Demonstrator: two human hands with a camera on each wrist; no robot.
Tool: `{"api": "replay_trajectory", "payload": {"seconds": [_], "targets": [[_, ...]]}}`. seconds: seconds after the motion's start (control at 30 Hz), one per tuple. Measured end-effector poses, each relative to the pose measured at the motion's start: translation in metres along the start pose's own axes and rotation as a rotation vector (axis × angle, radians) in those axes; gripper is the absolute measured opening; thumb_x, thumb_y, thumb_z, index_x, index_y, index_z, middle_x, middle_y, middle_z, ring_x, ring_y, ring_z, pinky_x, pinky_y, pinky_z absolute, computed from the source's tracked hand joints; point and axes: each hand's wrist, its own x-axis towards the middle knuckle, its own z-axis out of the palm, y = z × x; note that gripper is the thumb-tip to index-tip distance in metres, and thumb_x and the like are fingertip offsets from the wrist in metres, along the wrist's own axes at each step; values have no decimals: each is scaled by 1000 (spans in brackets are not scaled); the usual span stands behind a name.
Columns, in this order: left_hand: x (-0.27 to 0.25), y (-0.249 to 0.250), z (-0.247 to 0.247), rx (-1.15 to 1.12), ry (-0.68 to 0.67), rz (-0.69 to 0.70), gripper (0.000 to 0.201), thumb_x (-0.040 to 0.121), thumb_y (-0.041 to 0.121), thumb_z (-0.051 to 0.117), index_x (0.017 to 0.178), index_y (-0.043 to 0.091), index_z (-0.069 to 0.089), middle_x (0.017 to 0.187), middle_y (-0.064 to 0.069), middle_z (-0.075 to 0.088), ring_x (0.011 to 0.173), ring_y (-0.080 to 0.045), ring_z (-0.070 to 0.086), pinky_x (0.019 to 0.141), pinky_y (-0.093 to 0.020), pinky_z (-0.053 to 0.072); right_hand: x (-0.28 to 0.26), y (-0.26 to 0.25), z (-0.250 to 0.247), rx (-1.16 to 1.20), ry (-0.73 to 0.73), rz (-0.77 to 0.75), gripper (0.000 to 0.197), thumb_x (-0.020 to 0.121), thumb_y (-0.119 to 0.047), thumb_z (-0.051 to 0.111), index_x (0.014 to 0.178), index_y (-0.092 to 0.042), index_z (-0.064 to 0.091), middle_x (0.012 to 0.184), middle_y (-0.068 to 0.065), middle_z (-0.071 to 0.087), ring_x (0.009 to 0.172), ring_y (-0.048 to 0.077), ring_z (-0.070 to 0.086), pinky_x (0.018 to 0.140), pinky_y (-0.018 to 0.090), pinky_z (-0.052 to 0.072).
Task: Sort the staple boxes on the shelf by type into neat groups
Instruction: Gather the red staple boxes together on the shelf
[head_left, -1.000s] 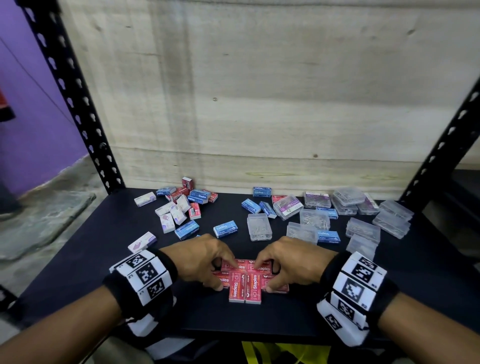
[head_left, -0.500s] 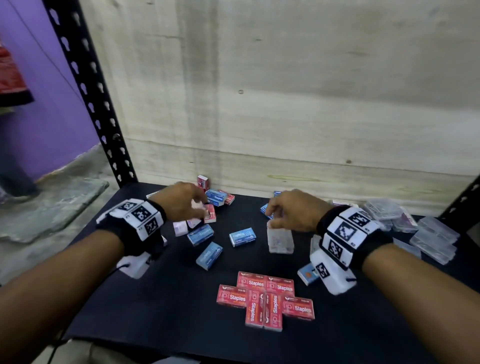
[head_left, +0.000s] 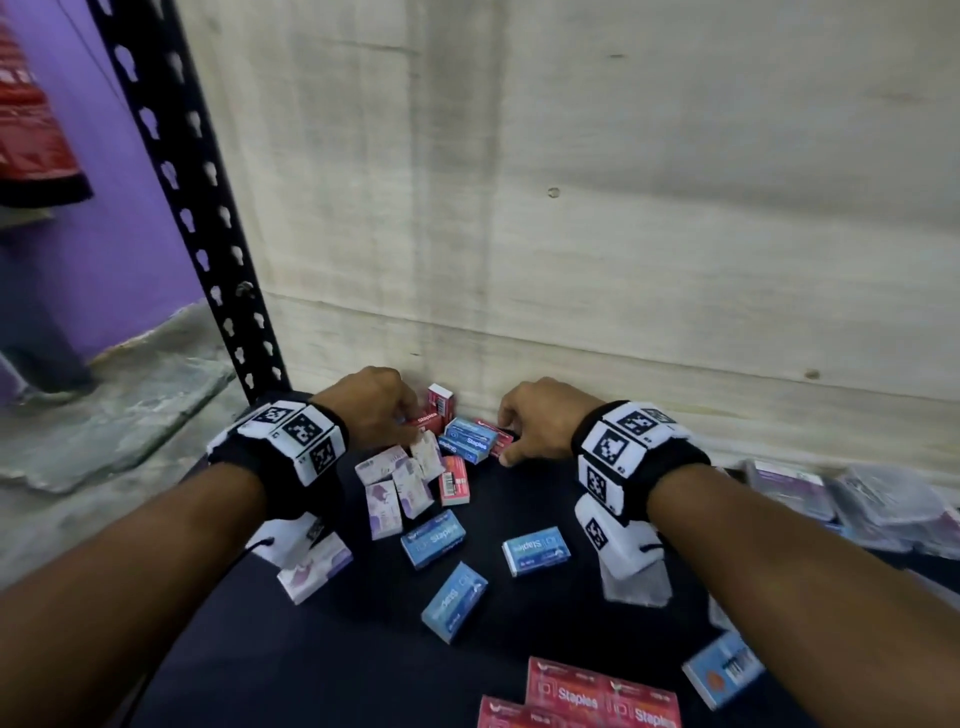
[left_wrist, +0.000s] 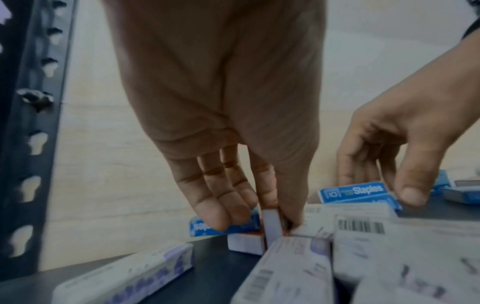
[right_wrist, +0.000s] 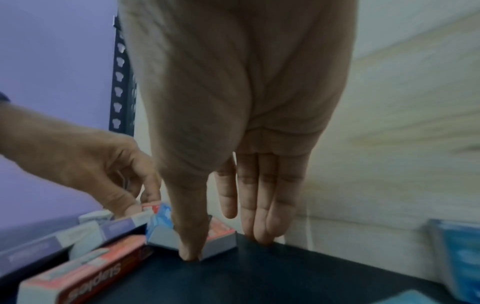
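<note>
- Far left, head view: black upright (head_left: 208, 223) with keyhole slots; purple wall (head_left: 98, 249) behind it, wooden back panel (head_left: 571, 208) to its right.
- Black shelf (head_left: 322, 654) carries all the boxes.
- One white-purple box (head_left: 314, 569) lies apart under the left forearm; a loose cluster of white-purple boxes (head_left: 397, 486) sits just right of the left wrist.
- Left hand (head_left: 371, 408) reaches to the back of the shelf. Left wrist view: thumb and forefinger pinch a red box (left_wrist: 272, 227) held on edge; the other fingers (left_wrist: 221, 205) rest on a blue box (left_wrist: 207, 228) behind it.
- Beside that hand, one red box stands upright (head_left: 440, 401) against the back panel; a red box with barcode (head_left: 454, 480) lies flat just in front of the pile.
- Centre back: two stacked blue boxes (head_left: 467, 440), with a red box (head_left: 496, 435) under their right end.
- Right hand (head_left: 545, 418) is at that red box. Right wrist view: thumb on its near corner (right_wrist: 221, 238), three fingers touching the shelf beyond it, forefinger raised. Cannot tell whether it grips the box.
- Mid-shelf, well apart: three loose blue boxes (head_left: 537, 551).
- Near edge: flat group of red boxes (head_left: 587, 701), sides touching, partly cut off.
- Right: another blue box (head_left: 722, 675) beside the right forearm; blurred clear cases (head_left: 878, 499) at far right.
</note>
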Motion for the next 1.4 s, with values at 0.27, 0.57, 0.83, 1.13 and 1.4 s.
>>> {"api": "replay_trajectory", "payload": {"seconds": [0.27,0.57,0.83,1.13,1.4], "targets": [[-8,1,-9,-23,48,-4,13,83,29,70,95,22,70,95,5,69,88,-16,62,68,-24,44,3,-6,6,-84,65,36,40,81,-26,77,116,-11,66,114,10,65,100,27,64,83,33,55],[-75,59,-21,-35,-12,241,11,81,27,76,90,23,74,85,10,68,75,-5,58,67,-21,45,-83,21,-5,-23,77,118,31,77,-28,77,105,-15,72,102,2,70,90,21,65,78,33,57],[-139,128,26,-13,-87,445,17,83,30,71,97,21,72,95,6,67,86,-10,59,73,-24,45,-191,32,38,135,-49,14,31,78,-31,76,108,-27,69,89,-14,65,79,5,60,67,18,47],[-158,132,44,-184,-138,399,23,75,29,80,96,27,71,98,10,59,73,2,56,66,-13,47,-238,33,69,222,-29,14,32,81,-39,74,110,-31,64,95,-15,66,78,0,59,76,25,54],[-156,145,47,-90,-112,314,63,72,71,66,118,28,62,106,13,54,87,1,52,79,-14,46,-238,26,68,183,2,-17,43,84,-40,74,123,-28,61,111,-10,62,90,5,54,77,22,46]]}}
